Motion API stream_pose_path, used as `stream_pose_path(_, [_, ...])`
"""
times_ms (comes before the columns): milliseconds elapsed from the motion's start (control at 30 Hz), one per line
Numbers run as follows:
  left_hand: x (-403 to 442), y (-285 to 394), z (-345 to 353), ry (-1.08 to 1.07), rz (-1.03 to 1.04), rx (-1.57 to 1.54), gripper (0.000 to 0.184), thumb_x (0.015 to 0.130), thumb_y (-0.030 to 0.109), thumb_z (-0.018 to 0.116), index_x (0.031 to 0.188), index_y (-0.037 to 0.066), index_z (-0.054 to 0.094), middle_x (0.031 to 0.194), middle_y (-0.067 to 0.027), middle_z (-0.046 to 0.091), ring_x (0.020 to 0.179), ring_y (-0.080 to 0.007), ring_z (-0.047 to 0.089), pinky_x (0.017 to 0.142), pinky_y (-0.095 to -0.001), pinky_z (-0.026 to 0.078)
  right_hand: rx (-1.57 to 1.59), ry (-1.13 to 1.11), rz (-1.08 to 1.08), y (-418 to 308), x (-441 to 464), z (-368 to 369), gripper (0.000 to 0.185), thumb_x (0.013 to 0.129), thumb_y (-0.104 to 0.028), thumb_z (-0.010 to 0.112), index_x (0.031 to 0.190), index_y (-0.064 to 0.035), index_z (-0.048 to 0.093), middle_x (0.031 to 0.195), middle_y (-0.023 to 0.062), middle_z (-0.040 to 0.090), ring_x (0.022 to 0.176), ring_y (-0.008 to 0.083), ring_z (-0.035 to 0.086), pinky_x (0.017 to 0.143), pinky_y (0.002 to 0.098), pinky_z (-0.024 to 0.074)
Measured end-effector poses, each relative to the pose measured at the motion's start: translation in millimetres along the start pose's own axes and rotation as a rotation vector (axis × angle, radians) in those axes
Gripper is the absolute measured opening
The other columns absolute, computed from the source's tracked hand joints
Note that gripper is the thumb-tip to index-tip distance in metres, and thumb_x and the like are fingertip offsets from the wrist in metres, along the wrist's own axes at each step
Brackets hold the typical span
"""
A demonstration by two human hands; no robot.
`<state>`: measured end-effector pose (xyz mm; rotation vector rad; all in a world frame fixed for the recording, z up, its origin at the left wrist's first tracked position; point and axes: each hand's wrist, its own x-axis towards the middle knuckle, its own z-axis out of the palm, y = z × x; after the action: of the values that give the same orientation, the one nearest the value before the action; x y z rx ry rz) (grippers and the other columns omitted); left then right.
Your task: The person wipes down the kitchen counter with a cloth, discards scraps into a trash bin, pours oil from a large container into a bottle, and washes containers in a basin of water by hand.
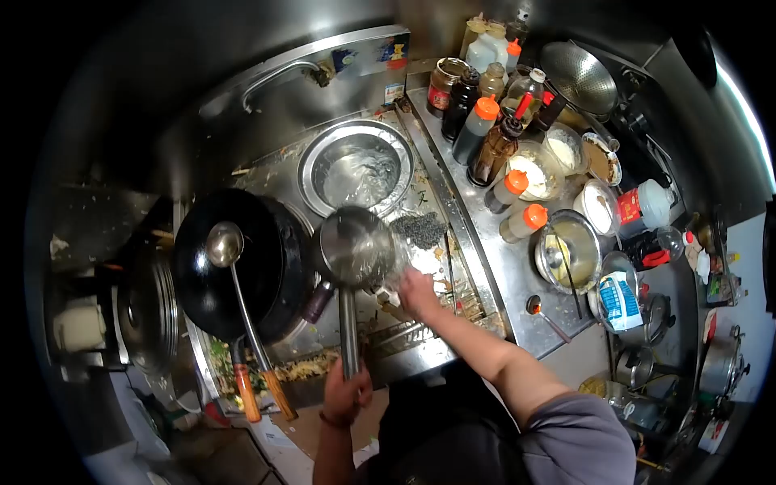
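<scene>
My left hand [346, 392] is closed around the long metal handle of a round pan [356, 246], which is tilted over the stove top and looks wet inside. Close to the pan's right rim, my right hand [416, 295] is closed, with a blurred pale shape at its fingers that I cannot make out. Just beyond the pan stands a metal basin [396, 141] with rippling water in it. A dark wire scrubber [420, 230] lies to the right of the pan. Left of the pan sits a black wok [202, 279] with a ladle [225, 244] resting in it.
A tap [279, 77] reaches out from the back wall. Sauce bottles [477, 129], seasoning bowls and a steel bowl [550, 271] crowd the right counter. A small spoon [550, 319] lies near its front edge. Food scraps [303, 372] litter the stove's front. Stacked lids [149, 315] stand far left.
</scene>
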<state>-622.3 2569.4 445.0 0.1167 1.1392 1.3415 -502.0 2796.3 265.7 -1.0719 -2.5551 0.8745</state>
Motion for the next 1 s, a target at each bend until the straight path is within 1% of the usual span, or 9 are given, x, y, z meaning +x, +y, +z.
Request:
stream_pose_path(100, [-8.8, -7.1, -10.7, 0.042, -0.002, 0.073, 0.02, 0.08, -0.001, 0.05, 0.098, 0.004, 0.043, 0.063, -0.0051, 0.047, 0.038, -0.0115, 0.042, 0.034, -0.0252, 0.036, -0.489, -0.108, -0.138, 21.6, 27.0, 23.7, 0.043, 0.081, -0.016, 0.057, 0.123, -0.0056, 0.05, 0.131, 0.0191, 0.045, 0.128, 0.0288, 0.035, 0.102, 0.0405, 0.0316])
stream_pose_path(167, [-32.2, -15.5, -14.5, 0.089, -0.037, 0.107, 0.021, 0.08, -0.003, 0.05, 0.098, 0.003, 0.042, 0.063, -0.0056, 0.048, 0.038, -0.0121, 0.042, 0.034, -0.0258, 0.036, 0.698, -0.098, 0.307, 19.7, 52.6, 22.3, 0.043, 0.081, -0.015, 0.058, 0.122, -0.0061, 0.051, 0.132, 0.0188, 0.045, 0.125, 0.0317, 0.038, 0.103, 0.0433, 0.0304])
stream_pose_path(367, [-32.4, -11.1, -20.4, 0.102, -0.065, 0.072, 0.017, 0.081, 0.0, 0.052, 0.092, 0.005, 0.041, 0.06, -0.0042, 0.045, 0.04, -0.0123, 0.044, 0.037, -0.0265, 0.039, -0.332, 0.374, -0.347, -40.6, 9.0, -22.6, 0.017, 0.086, -0.016, 0.051, 0.099, -0.0128, 0.061, 0.096, 0.0167, 0.063, 0.096, 0.0302, 0.061, 0.082, 0.0321, 0.048])
stream_pose_path(433, [-26.0, -11.5, -21.9, 0.094, -0.055, 0.087, 0.017, 0.081, 0.0, 0.053, 0.092, 0.005, 0.041, 0.06, -0.0042, 0.045, 0.04, -0.0121, 0.044, 0.038, -0.0261, 0.039, -0.194, -0.041, 0.165, -39.6, 52.1, -18.9, 0.024, 0.087, -0.016, 0.048, 0.106, -0.0138, 0.061, 0.096, 0.0165, 0.064, 0.096, 0.0314, 0.06, 0.081, 0.0344, 0.0479])
stream_pose_path(567, [-28.1, -8.2, -28.5, 0.086, -0.048, 0.105, 0.02, 0.081, 0.0, 0.053, 0.095, 0.005, 0.04, 0.061, -0.0041, 0.045, 0.041, -0.0113, 0.045, 0.038, -0.0253, 0.039, 0.44, 0.195, 0.194, -21.3, 61.1, -18.8, 0.036, 0.086, -0.012, 0.046, 0.12, -0.0173, 0.056, 0.099, 0.0167, 0.064, 0.097, 0.0347, 0.059, 0.084, 0.0366, 0.0471])
stream_pose_path(633, [-29.8, -4.0, -24.6, 0.117, -0.067, 0.114, 0.021, 0.081, 0.001, 0.053, 0.098, 0.005, 0.04, 0.062, -0.0041, 0.046, 0.041, -0.011, 0.045, 0.038, -0.0251, 0.039, -0.138, 0.149, -0.12, -36.7, 27.1, -17.0, 0.042, 0.087, -0.015, 0.05, 0.128, -0.0132, 0.048, 0.117, 0.0224, 0.056, 0.107, 0.0378, 0.054, 0.096, 0.0374, 0.0413])
stream_pose_path(700, [-25.1, 0.7, -22.4, 0.119, -0.068, 0.215, 0.021, 0.082, 0.002, 0.054, 0.098, 0.005, 0.04, 0.062, -0.0037, 0.046, 0.041, -0.0108, 0.045, 0.038, -0.0249, 0.039, -0.406, 0.323, -0.19, -19.3, 31.3, 13.1, 0.039, 0.087, -0.017, 0.05, 0.125, -0.0115, 0.049, 0.104, 0.0232, 0.06, 0.102, 0.0361, 0.057, 0.091, 0.0394, 0.0447])
stream_pose_path(833, [-25.5, -0.2, -22.7, 0.142, -0.072, 0.283, 0.021, 0.083, 0.004, 0.056, 0.096, 0.005, 0.039, 0.061, -0.0037, 0.046, 0.041, -0.0105, 0.045, 0.038, -0.0245, 0.038, 0.097, 0.11, 0.225, -18.5, 109.9, 3.0, 0.021, 0.088, -0.019, 0.046, 0.102, -0.0078, 0.056, 0.074, 0.02, 0.064, 0.075, 0.035, 0.064, 0.068, 0.0431, 0.0495])
stream_pose_path(1000, [-23.1, 9.9, -15.7, 0.147, -0.019, 0.331, 0.021, 0.083, 0.003, 0.056, 0.097, 0.004, 0.04, 0.061, -0.0039, 0.048, 0.042, -0.0099, 0.046, 0.039, -0.0248, 0.039, -0.028, -0.075, 0.264, -58.8, 51.9, -15.6, 0.05, 0.084, -0.021, 0.053, 0.132, -0.0113, 0.042, 0.137, 0.02, 0.032, 0.126, 0.0338, 0.034, 0.094, 0.0472, 0.0377])
